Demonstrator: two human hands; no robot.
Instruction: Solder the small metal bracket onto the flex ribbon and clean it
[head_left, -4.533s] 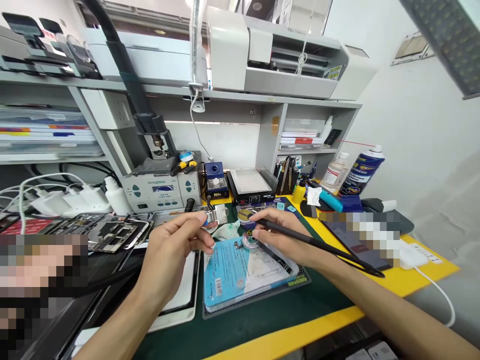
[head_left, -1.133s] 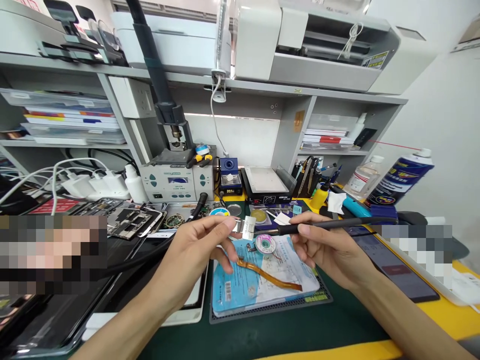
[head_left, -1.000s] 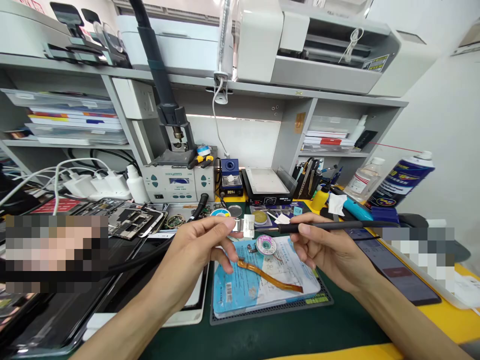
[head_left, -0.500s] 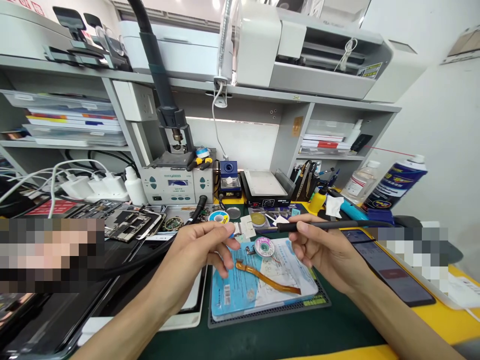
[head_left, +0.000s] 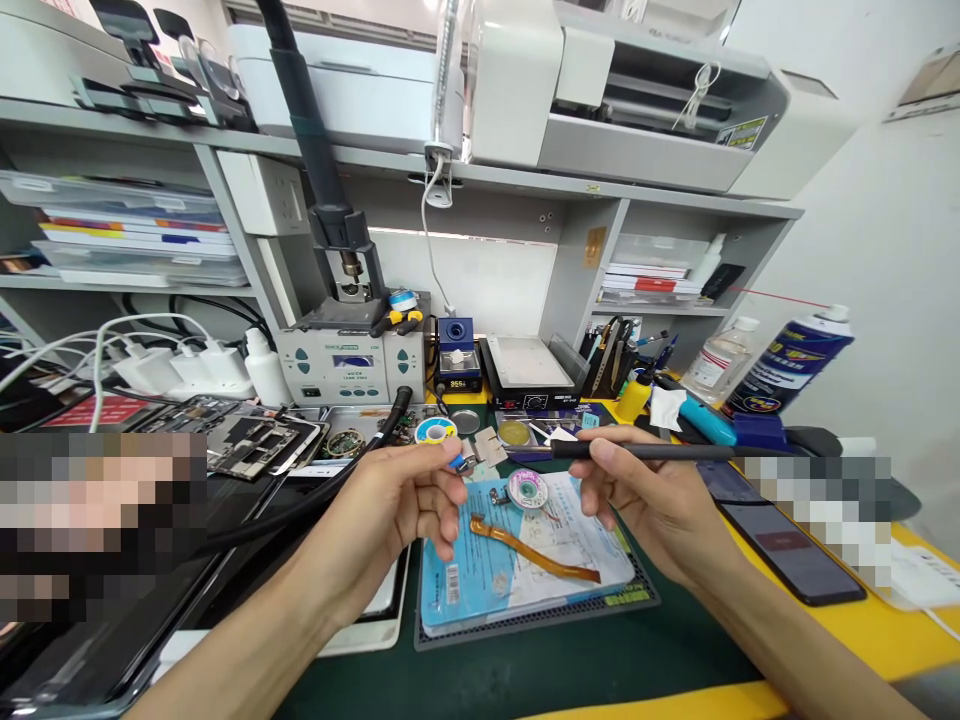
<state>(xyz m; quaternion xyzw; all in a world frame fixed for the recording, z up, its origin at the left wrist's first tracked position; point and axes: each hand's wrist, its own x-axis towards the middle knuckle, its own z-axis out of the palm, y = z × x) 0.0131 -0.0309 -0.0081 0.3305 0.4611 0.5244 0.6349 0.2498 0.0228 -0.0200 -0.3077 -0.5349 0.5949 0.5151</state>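
left hand [head_left: 409,492]: hovering over the blue packet's [head_left: 474,592] far left corner, thumb and forefinger pinching a small blue-and-metal part [head_left: 459,462], presumably keeping it exposed. right hand [head_left: 641,485]: hovering off the packet's far right, fingers pinching a black-handled iron [head_left: 667,452], probably for fine aim. orange ribbon cable [head_left: 534,557]: lying on the packet.

One head-worn view faces forward and down, close above the surface [head_left: 705,702], with the shelf [head_left: 525,182] at twelve o'clock, left hand [head_left: 409,490] at seven, right hand [head_left: 637,490] at four.
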